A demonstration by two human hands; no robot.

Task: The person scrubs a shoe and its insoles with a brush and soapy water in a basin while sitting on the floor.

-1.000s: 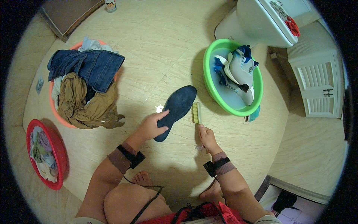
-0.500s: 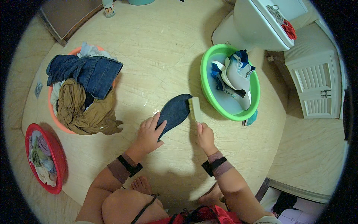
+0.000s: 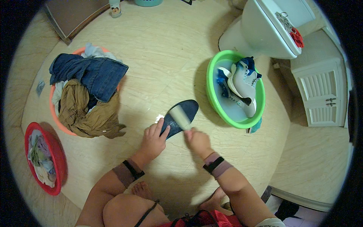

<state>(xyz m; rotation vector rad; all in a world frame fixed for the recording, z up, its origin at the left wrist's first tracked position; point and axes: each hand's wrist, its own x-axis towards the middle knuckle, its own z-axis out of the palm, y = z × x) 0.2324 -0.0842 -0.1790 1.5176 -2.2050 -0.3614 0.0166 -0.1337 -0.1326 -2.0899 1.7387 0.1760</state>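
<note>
A dark blue shoe insole [image 3: 190, 108] lies on the tiled floor in front of me, its surface looking wet. My left hand [image 3: 152, 140] holds its near end, fingers along the left edge and thumb across it. My right hand [image 3: 198, 143] is closed round the handle of a pale scrubbing brush [image 3: 179, 116], which is blurred by motion and lies over the middle of the insole. The bristles are hidden under the brush. To the right, white and blue sneakers [image 3: 244, 84] rest in cloudy water in a green basin [image 3: 210, 89].
At left an orange basin [image 3: 55, 118] overflows with jeans [image 3: 90, 73] and brown clothing [image 3: 81, 113]. Nearer stands a red basin [image 3: 60, 170] of clothes. A toilet [image 3: 261, 30] is at far right, with a white louvred cabinet [image 3: 317, 87] beside it. A bottle [image 3: 115, 9] stands far back.
My right hand has swept the brush left and nearer, from the insole's far right edge onto its middle. The left hand stays on the insole. The whole view has shifted slightly.
</note>
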